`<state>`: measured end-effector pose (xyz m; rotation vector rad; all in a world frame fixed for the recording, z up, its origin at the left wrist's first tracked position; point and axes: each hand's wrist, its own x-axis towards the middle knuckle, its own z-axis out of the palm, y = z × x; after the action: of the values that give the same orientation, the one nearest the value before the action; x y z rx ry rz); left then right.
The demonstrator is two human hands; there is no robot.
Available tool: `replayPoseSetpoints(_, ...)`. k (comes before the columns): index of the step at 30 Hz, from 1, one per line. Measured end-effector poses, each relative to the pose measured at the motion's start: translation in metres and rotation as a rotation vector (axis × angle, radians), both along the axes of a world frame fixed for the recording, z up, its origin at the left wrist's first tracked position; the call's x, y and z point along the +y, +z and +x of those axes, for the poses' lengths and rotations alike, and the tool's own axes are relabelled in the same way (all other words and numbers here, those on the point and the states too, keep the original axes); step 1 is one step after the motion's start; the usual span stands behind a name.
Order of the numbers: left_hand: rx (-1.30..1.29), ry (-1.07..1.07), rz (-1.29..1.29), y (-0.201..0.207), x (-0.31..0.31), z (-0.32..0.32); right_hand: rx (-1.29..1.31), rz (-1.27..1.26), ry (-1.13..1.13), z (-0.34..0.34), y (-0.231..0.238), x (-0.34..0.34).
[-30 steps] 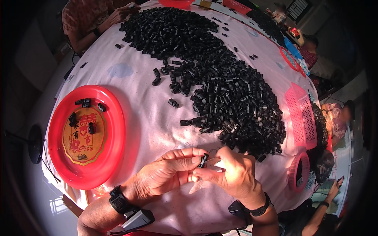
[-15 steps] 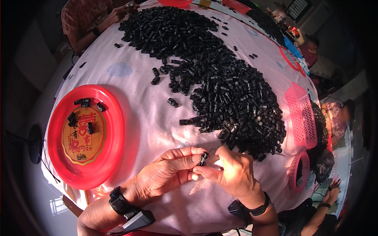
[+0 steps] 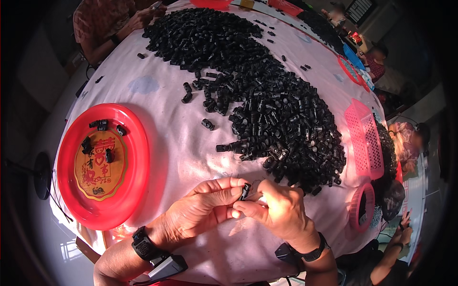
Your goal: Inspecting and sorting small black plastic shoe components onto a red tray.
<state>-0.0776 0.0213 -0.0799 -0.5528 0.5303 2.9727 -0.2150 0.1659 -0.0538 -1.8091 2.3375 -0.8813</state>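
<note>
A small black plastic cord lock (image 3: 245,191) is pinched between the thumb and fingers of my left hand (image 3: 202,207). My right hand (image 3: 281,209) is closed right beside it, with thumb and forefinger pressed together near the cord lock. A small pale, partly see-through thing (image 3: 262,200) shows between the right fingers; its kind is mostly hidden. Beyond both hands spreads a big heap of black cord locks (image 3: 286,124). To the left of my left hand, a red round plate (image 3: 138,176) holds several cord locks near its far side.
A pink perforated basket (image 3: 365,138) and a pink round-rimmed container (image 3: 355,209) stand along the right. Loose cord locks (image 3: 208,124) lie on the pale cloth (image 3: 181,152). Another person's hands (image 3: 143,18) are at the far left; more people sit along the right.
The cord lock has tilted slightly between my fingers, and my right hand has shifted a little. On the right edge, another person's hand has moved slightly.
</note>
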Motion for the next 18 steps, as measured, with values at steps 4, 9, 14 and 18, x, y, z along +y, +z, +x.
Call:
replayPoseSetpoints(4, -0.011, -0.018, 0.030, 0.004, 0.000, 0.003, -0.098, 0.005, -0.034, 0.003, 0.010, -0.002)
replayPoseSetpoints(9, -0.015, -0.022, 0.015, 0.000, 0.000, 0.001, -0.025, 0.017, -0.036, 0.002, 0.008, -0.001)
replayPoseSetpoints(14, 0.000, -0.008, -0.017, -0.003, 0.001, 0.001, 0.075, 0.009, -0.029, 0.002, 0.007, -0.001)
replayPoseSetpoints(18, 0.009, -0.014, -0.014, -0.008, 0.001, 0.002, 0.036, -0.019, -0.036, 0.002, 0.006, 0.000)
